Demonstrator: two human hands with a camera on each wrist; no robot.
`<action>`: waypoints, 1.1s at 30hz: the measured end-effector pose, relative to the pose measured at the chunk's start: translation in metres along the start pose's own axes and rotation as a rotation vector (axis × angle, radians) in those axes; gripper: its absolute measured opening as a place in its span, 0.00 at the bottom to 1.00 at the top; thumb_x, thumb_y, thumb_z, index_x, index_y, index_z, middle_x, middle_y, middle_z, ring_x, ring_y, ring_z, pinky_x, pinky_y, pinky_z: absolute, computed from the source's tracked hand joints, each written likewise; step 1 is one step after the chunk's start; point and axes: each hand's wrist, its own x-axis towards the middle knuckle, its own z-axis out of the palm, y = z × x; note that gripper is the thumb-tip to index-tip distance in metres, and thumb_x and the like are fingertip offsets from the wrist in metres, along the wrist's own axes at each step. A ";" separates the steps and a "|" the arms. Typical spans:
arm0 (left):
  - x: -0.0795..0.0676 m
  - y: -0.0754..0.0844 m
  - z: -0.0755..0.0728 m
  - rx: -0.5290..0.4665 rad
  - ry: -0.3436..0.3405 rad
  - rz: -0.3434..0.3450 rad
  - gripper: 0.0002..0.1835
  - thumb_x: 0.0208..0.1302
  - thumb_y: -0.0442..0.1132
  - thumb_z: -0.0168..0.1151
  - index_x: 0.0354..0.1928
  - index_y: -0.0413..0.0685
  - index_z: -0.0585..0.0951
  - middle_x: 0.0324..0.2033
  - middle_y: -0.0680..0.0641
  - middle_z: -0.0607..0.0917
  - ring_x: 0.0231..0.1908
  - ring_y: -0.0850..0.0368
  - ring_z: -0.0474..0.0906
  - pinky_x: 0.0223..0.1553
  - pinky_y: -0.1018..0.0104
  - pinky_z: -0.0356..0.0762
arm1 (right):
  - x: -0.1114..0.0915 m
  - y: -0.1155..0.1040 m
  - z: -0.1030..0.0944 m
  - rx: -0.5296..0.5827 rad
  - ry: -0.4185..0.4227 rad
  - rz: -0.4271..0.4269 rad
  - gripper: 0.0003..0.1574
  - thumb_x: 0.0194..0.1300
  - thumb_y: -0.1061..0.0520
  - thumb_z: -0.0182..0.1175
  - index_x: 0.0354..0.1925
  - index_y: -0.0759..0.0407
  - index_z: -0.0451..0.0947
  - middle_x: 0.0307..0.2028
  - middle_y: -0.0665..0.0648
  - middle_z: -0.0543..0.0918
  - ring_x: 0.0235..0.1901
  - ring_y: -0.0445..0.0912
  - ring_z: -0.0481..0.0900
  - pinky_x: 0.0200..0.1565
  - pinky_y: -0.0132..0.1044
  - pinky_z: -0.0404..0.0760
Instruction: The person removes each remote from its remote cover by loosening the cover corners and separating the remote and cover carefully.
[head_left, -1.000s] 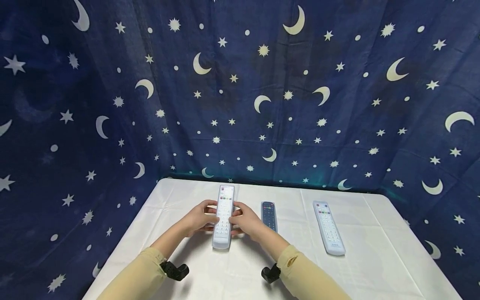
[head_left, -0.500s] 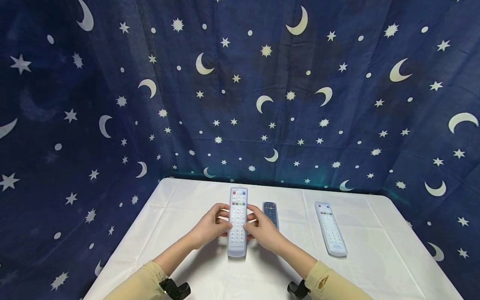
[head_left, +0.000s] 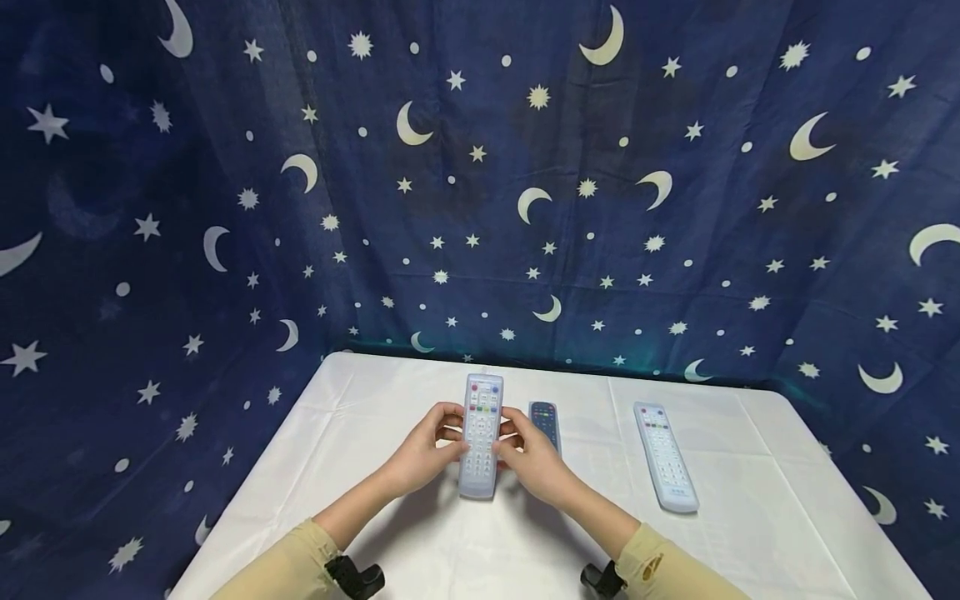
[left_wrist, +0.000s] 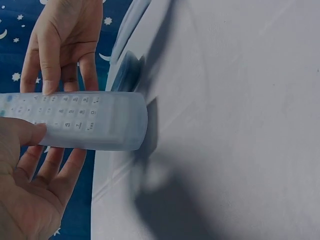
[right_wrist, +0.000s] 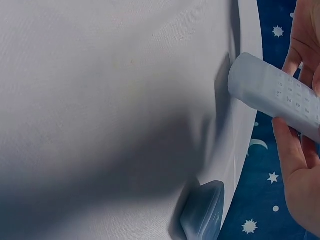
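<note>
A white remote control point(head_left: 481, 437) in a translucent sleeve is held between both hands, buttons facing up and its long side pointing away from me. My left hand point(head_left: 426, 452) pinches its left edge, thumb on the front. On the opposite edge, my right hand point(head_left: 534, 460) pinches it the same way. The left wrist view shows the remote's near end point(left_wrist: 122, 120) raised off the cloth, with a shadow beside it. A dark blue remote control point(head_left: 545, 423) lies just behind my right hand, which hides its lower part.
Farther right on the white-covered table point(head_left: 757, 475) lies another white remote control point(head_left: 666, 458) in a clear sleeve, slightly slanted. A dark blue curtain point(head_left: 480, 208) with moons and stars hangs behind the table and along its left side.
Both hands have carried the white remote control to the right, mostly in the first half second, with a slight shift of its near end since. The other two remotes lie as before.
</note>
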 end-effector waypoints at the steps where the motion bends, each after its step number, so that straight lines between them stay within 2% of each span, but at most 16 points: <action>1: 0.000 0.000 0.000 0.006 0.004 0.007 0.24 0.69 0.28 0.64 0.63 0.42 0.69 0.54 0.41 0.78 0.51 0.46 0.78 0.43 0.60 0.85 | 0.001 0.000 0.000 0.003 0.001 -0.001 0.31 0.73 0.68 0.56 0.71 0.61 0.65 0.51 0.64 0.76 0.45 0.52 0.79 0.48 0.56 0.85; 5: 0.001 0.001 -0.001 0.029 0.017 0.023 0.22 0.69 0.28 0.64 0.61 0.43 0.70 0.54 0.42 0.79 0.52 0.46 0.79 0.44 0.61 0.83 | 0.004 -0.001 -0.001 0.001 -0.002 -0.016 0.28 0.74 0.68 0.55 0.69 0.59 0.67 0.50 0.63 0.77 0.46 0.53 0.79 0.48 0.55 0.85; 11: 0.005 0.001 -0.004 0.055 0.025 0.051 0.21 0.69 0.28 0.64 0.60 0.43 0.70 0.54 0.42 0.79 0.53 0.46 0.79 0.52 0.53 0.81 | 0.009 -0.001 -0.004 -0.029 -0.010 -0.038 0.26 0.75 0.67 0.56 0.67 0.58 0.68 0.50 0.63 0.78 0.47 0.54 0.80 0.49 0.52 0.85; 20: 0.014 -0.004 -0.006 0.057 0.031 0.095 0.19 0.69 0.27 0.62 0.58 0.43 0.70 0.53 0.42 0.79 0.53 0.45 0.79 0.57 0.45 0.77 | 0.017 0.001 -0.006 -0.040 -0.002 -0.058 0.25 0.75 0.66 0.57 0.67 0.57 0.69 0.50 0.62 0.78 0.48 0.54 0.80 0.51 0.51 0.85; 27: 0.012 -0.013 -0.003 0.098 0.003 0.070 0.18 0.71 0.27 0.59 0.59 0.44 0.69 0.53 0.42 0.79 0.53 0.46 0.79 0.56 0.50 0.78 | 0.016 0.011 -0.004 -0.043 -0.046 -0.036 0.24 0.76 0.67 0.54 0.67 0.58 0.68 0.51 0.63 0.78 0.50 0.56 0.79 0.51 0.53 0.85; 33: 0.012 -0.014 -0.002 0.075 0.007 0.075 0.19 0.71 0.26 0.59 0.59 0.42 0.69 0.54 0.41 0.79 0.53 0.44 0.78 0.58 0.46 0.75 | 0.018 0.014 -0.002 -0.040 -0.034 -0.039 0.24 0.75 0.67 0.54 0.66 0.59 0.69 0.50 0.64 0.78 0.50 0.58 0.80 0.50 0.55 0.85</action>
